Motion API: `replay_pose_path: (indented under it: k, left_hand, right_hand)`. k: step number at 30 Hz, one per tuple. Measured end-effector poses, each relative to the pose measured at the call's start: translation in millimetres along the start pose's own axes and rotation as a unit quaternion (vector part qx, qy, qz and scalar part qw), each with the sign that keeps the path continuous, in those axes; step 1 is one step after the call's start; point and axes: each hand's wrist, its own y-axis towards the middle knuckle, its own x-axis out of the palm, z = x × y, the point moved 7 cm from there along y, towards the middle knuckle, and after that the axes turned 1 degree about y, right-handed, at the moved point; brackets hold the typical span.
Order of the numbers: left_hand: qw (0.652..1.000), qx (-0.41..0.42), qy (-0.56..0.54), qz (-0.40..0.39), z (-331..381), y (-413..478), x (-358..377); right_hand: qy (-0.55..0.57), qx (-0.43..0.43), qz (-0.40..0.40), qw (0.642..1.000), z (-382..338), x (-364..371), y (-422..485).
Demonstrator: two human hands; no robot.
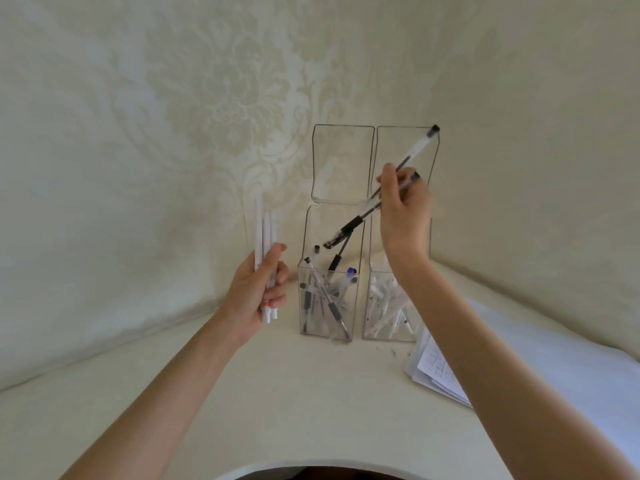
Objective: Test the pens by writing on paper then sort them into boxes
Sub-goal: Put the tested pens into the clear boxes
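While the left hand point(256, 289) curls round a bundle of white pens point(265, 233), held upright beside the boxes as if awaiting their turn, the right hand point(403, 209) pinches what look like two clear pens with black grips point(415, 150), slanted tip-down over the left box point(327, 336). That box holds dark-gripped pens and the right box point(388, 338) white ones, so the sort seems to go by kind; both lids point(343, 161) stand open against the wall point(173, 133), leaving the mouths free. A stack of paper point(433, 372) lies just right of the boxes, partly behind the right arm point(485, 341); its scribbles are too small to read, and no brand shows on any pen.
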Motion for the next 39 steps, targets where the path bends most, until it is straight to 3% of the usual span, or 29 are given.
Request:
replay_pose_path:
  k: [3,6,8,16,18,20,22,27,31,34,37,39]
  left_hand:
    - [0.999,0.005,-0.035,-0.021,1,-4,-2]
    - [0.998,0.000,-0.058,-0.036,1,-4,-4]
    - [0.998,0.009,-0.043,-0.039,2,-3,-6]
    - [0.999,0.011,0.023,-0.037,1,-7,-1]
    - [0.998,0.011,0.034,-0.058,3,-9,9]
    - [0.995,0.005,0.049,-0.083,6,-10,25]
    - [0.991,-0.005,0.082,-0.103,7,-9,44]
    - [0.978,-0.024,0.130,-0.162,2,-2,92]
    - [0.968,-0.024,0.147,-0.203,1,6,129]
    - [0.962,0.020,0.202,-0.181,12,21,148]
    - [0.935,0.108,0.313,-0.124,29,40,153]
    - [0.940,0.142,0.301,-0.072,36,48,140]
  right_hand:
    - [-0.095,-0.032,-0.051,0.994,4,17,1]
    - [-0.219,0.004,-0.164,0.962,26,38,-5]
    - [-0.246,0.025,-0.189,0.950,33,38,-11]
    - [-0.191,-0.044,-0.196,0.961,10,32,-27]
    - [-0.123,0.009,-0.253,0.960,10,33,-39]
    - [-0.078,0.079,-0.359,0.927,13,40,-58]
    - [-0.030,0.116,-0.396,0.911,14,38,-65]
    - [0.041,0.133,-0.352,0.925,13,7,-44]
    - [0.048,0.096,-0.312,0.944,5,-20,-27]
    - [0.061,0.070,-0.255,0.963,0,-35,-9]
    - [0.056,0.040,-0.151,0.986,-3,-54,20]
    - [0.006,0.013,-0.088,0.996,3,-68,37]
